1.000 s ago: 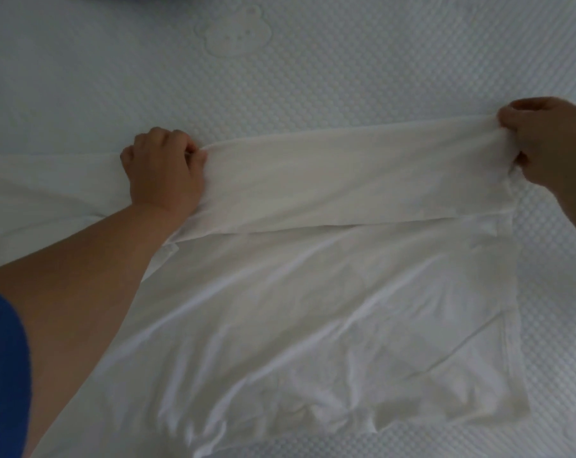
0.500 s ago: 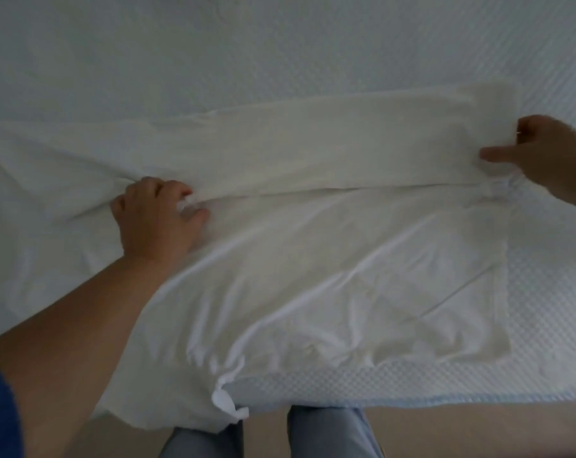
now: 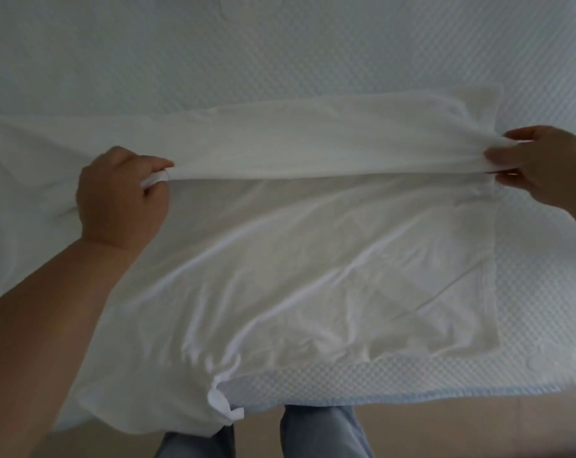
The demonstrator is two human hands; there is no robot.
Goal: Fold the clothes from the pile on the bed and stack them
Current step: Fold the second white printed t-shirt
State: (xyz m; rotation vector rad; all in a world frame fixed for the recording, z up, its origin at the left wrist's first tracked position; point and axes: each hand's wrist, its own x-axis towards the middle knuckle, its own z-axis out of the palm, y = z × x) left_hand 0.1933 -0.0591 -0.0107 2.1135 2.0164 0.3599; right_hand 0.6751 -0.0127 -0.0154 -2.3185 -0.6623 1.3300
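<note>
On the quilted white bed, left hand and right hand each pinch the thin white garment, judged mid-first fold, with no stack in view.

Bedroom in a home. Bed covered in white quilted, waffle-textured mattress cover, pale blue piping along near edge. White garment spread flat on top, hanging over the edge. Beige floor just beyond the bed edge, legs in light blue trousers standing against it.
</note>
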